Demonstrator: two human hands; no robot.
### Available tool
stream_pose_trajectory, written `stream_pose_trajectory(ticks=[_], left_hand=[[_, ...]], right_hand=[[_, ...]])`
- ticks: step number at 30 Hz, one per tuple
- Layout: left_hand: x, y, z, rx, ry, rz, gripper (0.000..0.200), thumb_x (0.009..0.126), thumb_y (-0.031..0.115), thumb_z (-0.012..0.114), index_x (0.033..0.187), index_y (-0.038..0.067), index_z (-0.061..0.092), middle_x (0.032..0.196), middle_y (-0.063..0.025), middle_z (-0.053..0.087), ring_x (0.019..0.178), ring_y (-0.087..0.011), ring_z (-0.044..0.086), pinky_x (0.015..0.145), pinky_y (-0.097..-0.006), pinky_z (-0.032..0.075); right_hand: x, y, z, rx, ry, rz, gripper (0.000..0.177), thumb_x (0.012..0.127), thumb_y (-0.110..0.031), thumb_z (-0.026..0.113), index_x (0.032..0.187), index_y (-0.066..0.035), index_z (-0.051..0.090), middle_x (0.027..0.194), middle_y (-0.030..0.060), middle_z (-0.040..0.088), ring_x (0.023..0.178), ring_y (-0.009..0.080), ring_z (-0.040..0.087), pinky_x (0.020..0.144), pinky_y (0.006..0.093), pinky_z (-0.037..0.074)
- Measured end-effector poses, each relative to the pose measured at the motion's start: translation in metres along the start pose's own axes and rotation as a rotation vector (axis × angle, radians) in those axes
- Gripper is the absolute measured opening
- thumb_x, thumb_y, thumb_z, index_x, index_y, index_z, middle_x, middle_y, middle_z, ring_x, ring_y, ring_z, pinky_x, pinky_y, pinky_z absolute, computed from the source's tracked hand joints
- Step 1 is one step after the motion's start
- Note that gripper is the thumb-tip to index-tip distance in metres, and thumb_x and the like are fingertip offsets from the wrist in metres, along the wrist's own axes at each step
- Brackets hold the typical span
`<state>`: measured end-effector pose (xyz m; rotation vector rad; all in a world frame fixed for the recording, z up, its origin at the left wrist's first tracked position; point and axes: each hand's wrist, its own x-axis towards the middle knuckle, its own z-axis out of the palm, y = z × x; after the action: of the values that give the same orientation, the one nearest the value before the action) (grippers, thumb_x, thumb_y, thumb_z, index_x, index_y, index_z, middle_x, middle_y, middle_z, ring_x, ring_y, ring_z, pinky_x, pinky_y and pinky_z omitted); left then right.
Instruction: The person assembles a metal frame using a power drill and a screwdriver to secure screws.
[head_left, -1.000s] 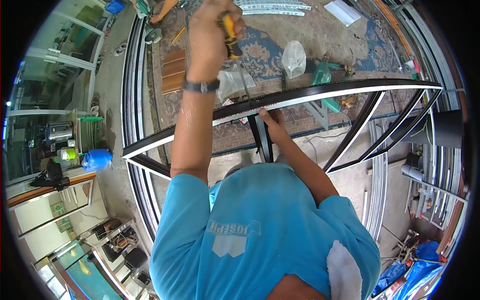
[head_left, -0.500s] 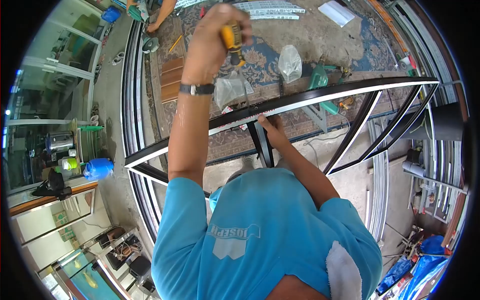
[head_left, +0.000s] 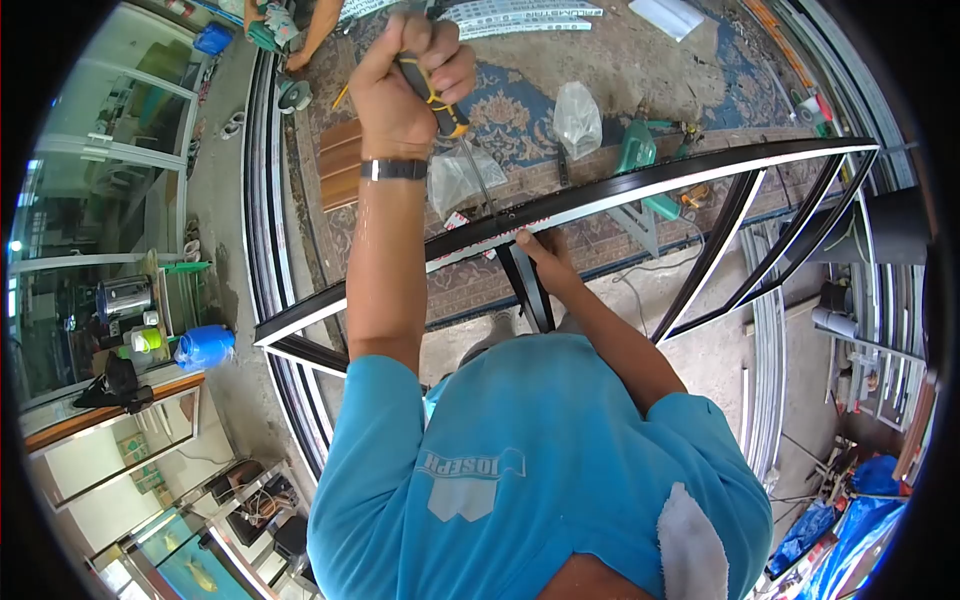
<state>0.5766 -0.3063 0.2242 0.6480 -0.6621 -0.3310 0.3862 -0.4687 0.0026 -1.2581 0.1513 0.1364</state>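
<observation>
My left hand (head_left: 415, 85), with a dark watch on its wrist, is wrapped round the yellow-and-black handle of a screwdriver (head_left: 445, 110). Its thin shank slants down to the top of a long black-and-white metal frame (head_left: 640, 190), where the tip meets a dark slot or hole. My right hand (head_left: 548, 262) grips the frame just right of that spot, thumb on the near edge and other fingers partly hidden. Below the long bar, a short black crosspiece (head_left: 528, 285) runs toward my body, beside my right hand.
Beyond the frame lie a clear plastic bag (head_left: 578, 120), a green power tool (head_left: 637, 150) and brown boards (head_left: 340, 165) on a patterned rug. Another person's hand (head_left: 298, 60) shows at the upper left near a grinder (head_left: 294, 96). Long metal profiles (head_left: 262, 200) lie at left.
My left hand has turned round the screwdriver handle and shifted slightly left, so its curled fingers now show. My right hand stays on the frame.
</observation>
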Motion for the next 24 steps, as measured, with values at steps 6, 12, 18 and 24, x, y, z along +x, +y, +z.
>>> stream_pose_trajectory(ticks=[6, 12, 18, 24], left_hand=[[-0.014, 0.005, 0.063, 1.118, 0.292, 0.228, 0.032, 0.103, 0.034, 0.052, 0.081, 0.011, 0.057, 0.073, 0.0005, 0.048, 0.063, -0.0129, 0.045, 0.054, -0.0283, 0.037], [0.007, 0.001, 0.007, 0.169, 0.068, 0.0, 0.027, 0.106, 0.029, 0.05, 0.097, 0.007, 0.063, 0.087, -0.0075, 0.063, 0.072, -0.0171, 0.058, 0.059, -0.0315, 0.045], [-0.003, 0.003, 0.005, -0.092, -0.094, -0.054, 0.032, 0.102, 0.036, 0.053, 0.087, 0.009, 0.06, 0.074, -0.005, 0.054, 0.064, -0.0179, 0.052, 0.058, -0.0304, 0.043], [-0.011, 0.007, 0.048, 0.733, 0.234, 0.13, 0.035, 0.103, 0.038, 0.047, 0.086, 0.01, 0.059, 0.073, -0.001, 0.054, 0.059, -0.0153, 0.05, 0.054, -0.0274, 0.041]], right_hand=[[0.01, 0.005, -0.011, -0.138, -0.082, 0.058, 0.034, 0.094, -0.031, 0.073, 0.11, -0.001, 0.067, 0.105, 0.0022, 0.067, 0.102, 0.0119, 0.057, 0.093, 0.0303, 0.044], [-0.005, -0.011, 0.011, 0.034, 0.05, -0.098, 0.038, 0.095, -0.033, 0.072, 0.114, 0.0, 0.065, 0.11, 0.0031, 0.066, 0.105, 0.0131, 0.055, 0.096, 0.0312, 0.043], [0.0, -0.005, 0.003, 0.016, -0.029, -0.064, 0.038, 0.094, -0.031, 0.073, 0.116, -0.001, 0.065, 0.112, 0.0036, 0.066, 0.106, 0.0131, 0.056, 0.096, 0.0314, 0.043], [0.002, 0.003, 0.005, 0.083, 0.021, -0.108, 0.034, 0.093, -0.029, 0.075, 0.112, -0.003, 0.065, 0.107, 0.0008, 0.065, 0.102, 0.0113, 0.054, 0.093, 0.0302, 0.044]])
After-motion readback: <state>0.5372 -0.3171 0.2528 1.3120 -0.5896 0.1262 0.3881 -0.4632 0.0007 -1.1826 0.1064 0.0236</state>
